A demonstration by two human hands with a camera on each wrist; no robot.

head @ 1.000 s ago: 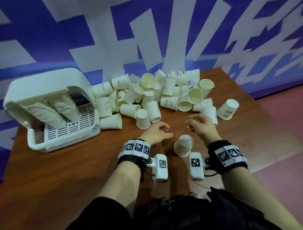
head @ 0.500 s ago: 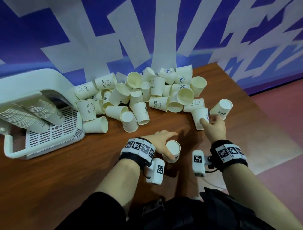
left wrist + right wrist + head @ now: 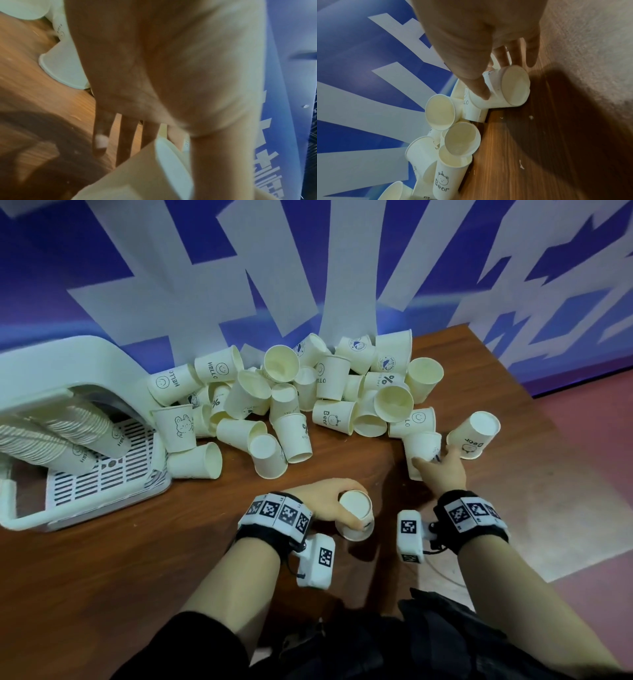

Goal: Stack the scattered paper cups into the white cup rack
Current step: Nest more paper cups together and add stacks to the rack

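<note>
Left fingers, head view: my left hand is curled round an upturned paper cup on the bench, thumb on the near wall, base facing up, close in front of me.
Right fingers, head view: my right hand reaches into the right edge of the heap and closes on a cup lying on its side, thumb on its left, fingers on its right. The "Bear" cup stands just beside, base up.
Heap, head view: the scattered cups lie piled against the blue-and-white wall, some mouth-up, some tipped over.
Rack, head view: the white cup rack sits at the bench's far left, with two slanted nested stacks already in it, well apart from both hands.
Left wrist view: blurred; my fingers point down past the held cup's rim, so the grip shows but not its firmness.
Right wrist view: my thumb presses the side wall of the tipped cup and my fingertips lie over its far side; its base faces the camera.
Doing it well: I judge I should pinch lightly so the wall does not crush, lift clear of the neighbours, turn both cups the same way, nest one into the other, then carry the pair left to a stack.
</note>
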